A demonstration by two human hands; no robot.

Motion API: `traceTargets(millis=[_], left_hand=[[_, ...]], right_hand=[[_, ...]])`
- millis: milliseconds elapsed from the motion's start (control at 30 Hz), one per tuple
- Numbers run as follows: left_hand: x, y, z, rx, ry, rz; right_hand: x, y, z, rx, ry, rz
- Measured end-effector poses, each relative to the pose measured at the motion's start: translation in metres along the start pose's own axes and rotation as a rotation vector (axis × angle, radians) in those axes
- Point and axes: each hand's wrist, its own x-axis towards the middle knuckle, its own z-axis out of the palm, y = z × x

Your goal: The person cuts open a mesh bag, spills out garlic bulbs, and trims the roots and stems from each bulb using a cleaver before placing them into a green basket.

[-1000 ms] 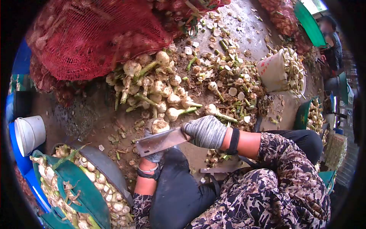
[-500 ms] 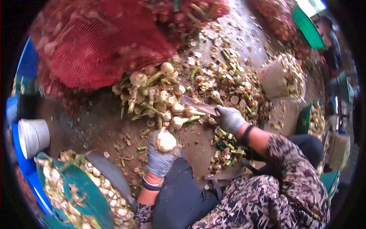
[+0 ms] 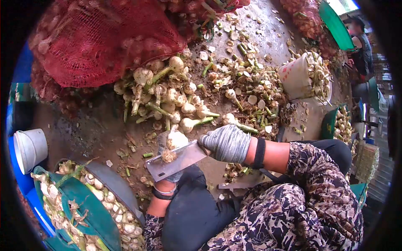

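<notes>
In a grey knit glove, my left hand (image 3: 162, 143) grips a white garlic bulb (image 3: 178, 139) above my left knee. The bulb's shaggy root tuft (image 3: 169, 156) points toward me. My right hand (image 3: 228, 143), gloved too, is closed round the handle of a broad cleaver (image 3: 181, 161). Its flat blade lies across the front of the bulb, at the roots, and hides part of my left fingers. Just beyond both hands is a heap of garlic bulbs with stalks (image 3: 171, 100).
A red mesh sack (image 3: 113, 46) of garlic is behind the heap. Cut stalks and trimmings (image 3: 255, 90) litter the floor. A tipped white bucket (image 3: 293, 79) spills stalks. At left are a white pail (image 3: 31, 146) and a green-lined basket (image 3: 90, 209) of bulbs. Another person (image 3: 361, 50) is far right.
My right hand has brought the cleaver from the heap left and toward me, onto the bulb's root end. The bulb in my left hand has turned so its roots show.
</notes>
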Motion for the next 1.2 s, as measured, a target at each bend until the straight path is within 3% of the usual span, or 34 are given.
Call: traceTargets(millis=[133,200,233,267,300,333,367,400,433,467,533,567,600,633,667,733,767,800,867,900,967,1000,1033,1100,1133,1200], left_hand=[[0.007,0.013,-0.006,0.179,-0.058,0.129],[0.016,0.023,-0.016,0.306,-0.086,0.213],[0.027,0.040,-0.018,0.222,0.067,0.296],[0.028,0.037,-0.013,0.226,0.077,0.295],[0.024,0.032,-0.005,0.087,0.121,0.229],[0.031,0.036,-0.010,0.179,0.060,0.290],[0.039,0.040,-0.016,0.267,0.004,0.356],[0.032,0.055,-0.019,-0.042,0.064,0.102],[0.026,0.070,-0.022,-0.383,0.200,-0.118],[0.027,0.073,-0.027,-0.418,0.238,-0.116],[0.035,0.066,-0.026,-0.350,0.269,-0.114],[0.036,0.067,-0.023,-0.292,0.235,-0.103],[0.046,0.064,-0.018,-0.295,0.236,-0.090],[0.053,0.058,-0.013,-0.129,0.177,0.051],[0.059,0.058,-0.011,0.034,0.111,0.185],[0.061,0.059,-0.009,0.129,0.199,0.269],[0.060,0.061,-0.007,-0.117,0.287,0.187],[0.057,0.057,-0.007,-0.249,0.309,0.085],[0.053,0.055,-0.008,-0.535,0.394,-0.107],[0.055,0.054,-0.014,-0.685,0.252,-0.137],[0.053,0.063,-0.019,-1.229,-0.007,-0.432],[0.052,0.043,-0.007,-1.229,-0.005,-0.425],[0.048,0.005,0.017,-0.929,-0.089,-0.211],[0.051,-0.019,0.024,-0.336,-0.184,-0.060],[0.045,-0.022,0.026,-0.335,-0.187,-0.060],[0.038,0.005,0.010,0.200,-0.031,0.290]], right_hand=[[0.003,0.013,0.011,-0.042,0.073,-0.046],[0.004,0.029,0.009,-0.016,0.051,0.024],[0.004,0.032,0.009,-0.075,-0.001,0.013],[0.004,0.037,0.009,-0.137,-0.053,0.000],[0.002,0.044,0.020,-0.124,0.040,-0.016],[0.001,0.049,0.026,-0.123,0.040,-0.016],[0.003,0.058,0.028,-0.119,0.050,0.155],[0.006,0.070,0.030,-0.115,0.066,0.328],[-0.004,0.084,0.021,-0.021,0.119,0.386],[-0.014,0.097,0.012,0.074,0.178,0.441],[-0.018,0.096,0.025,0.256,0.343,0.345],[-0.016,0.063,0.000,0.384,0.164,0.489],[-0.008,0.055,0.013,0.558,0.236,0.362],[0.000,0.046,0.025,0.733,0.286,0.225],[0.005,0.026,0.020,0.960,0.189,0.323],[0.014,0.011,0.007,0.996,-0.063,0.481],[0.015,0.011,0.013,1.002,0.063,0.411],[0.017,0.011,0.015,1.000,0.059,0.407],[0.018,0.011,0.019,0.861,0.389,0.150],[0.018,0.016,0.023,0.796,0.359,0.171],[0.015,0.019,0.023,0.719,0.278,0.133],[0.013,0.018,0.019,0.643,0.199,0.102],[0.008,0.019,0.012,0.416,0.206,0.092],[0.000,0.018,-0.007,0.328,0.189,0.043],[-0.004,0.017,-0.014,0.245,0.174,-0.009],[-0.011,0.020,-0.014,0.120,0.143,0.032]])
